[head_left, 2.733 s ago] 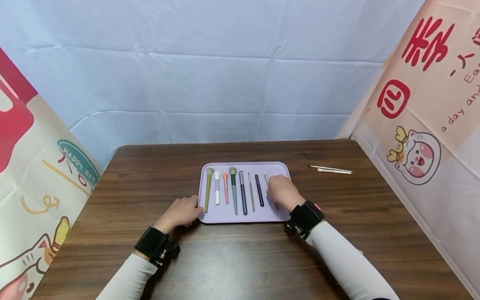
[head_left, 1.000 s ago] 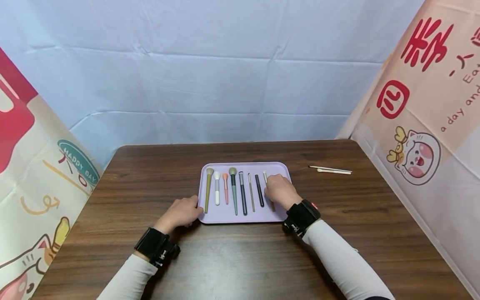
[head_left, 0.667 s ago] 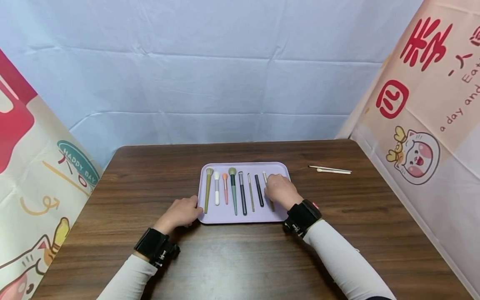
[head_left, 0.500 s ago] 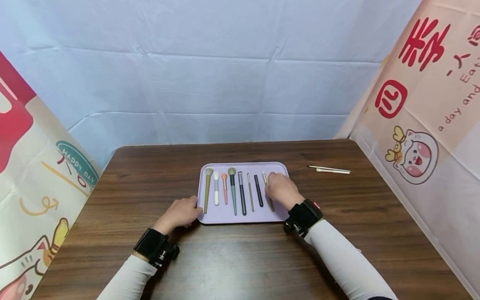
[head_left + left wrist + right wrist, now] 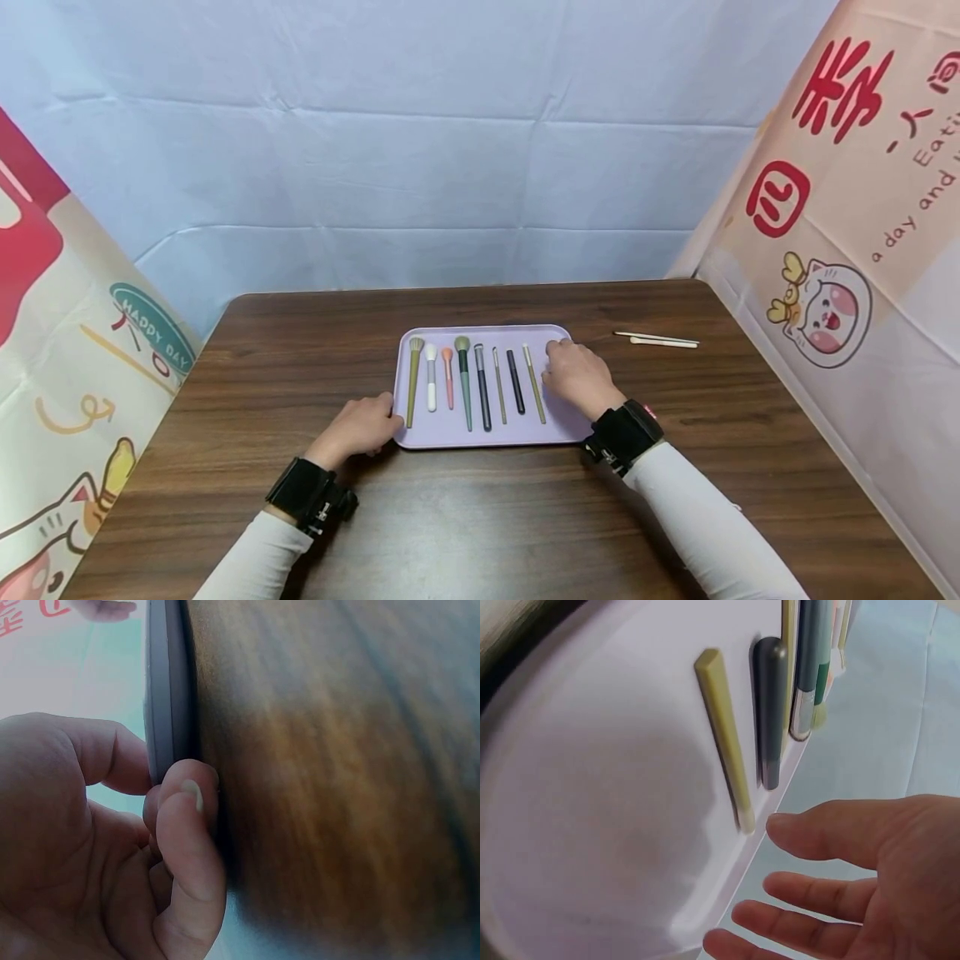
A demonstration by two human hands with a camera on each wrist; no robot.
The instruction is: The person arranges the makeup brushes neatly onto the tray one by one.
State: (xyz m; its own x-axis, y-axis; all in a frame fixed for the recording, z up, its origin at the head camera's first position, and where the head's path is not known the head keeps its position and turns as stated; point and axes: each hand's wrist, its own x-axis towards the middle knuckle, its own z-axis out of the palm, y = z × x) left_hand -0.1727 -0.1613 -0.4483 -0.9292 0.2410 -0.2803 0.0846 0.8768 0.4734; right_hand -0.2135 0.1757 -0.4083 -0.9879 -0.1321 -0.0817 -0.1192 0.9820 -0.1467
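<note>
A lilac tray (image 5: 566,421) holds a row of makeup brushes laid side by side. My left hand (image 5: 360,427) grips its left edge; in the left wrist view, thumb and fingers pinch the tray rim (image 5: 166,690). Over the tray's right part is my right hand (image 5: 581,375), fingers spread and holding nothing. Just left of it lies a slim olive brush (image 5: 535,385), whose pale tip is close to the thumb in the right wrist view. A short black brush (image 5: 515,382) lies beside that one.
Farther left on the tray are a thin olive brush (image 5: 500,387), a dark brush (image 5: 483,392), a green brush (image 5: 464,387), a pink brush (image 5: 448,379) and others. Two thin white-handled brushes (image 5: 663,340) lie on the wooden table (image 5: 465,517) right of the tray.
My right hand has let go of the slim olive brush and drawn off to the right. That brush has shifted left, closer to the black one. The left hand stays at the tray edge.
</note>
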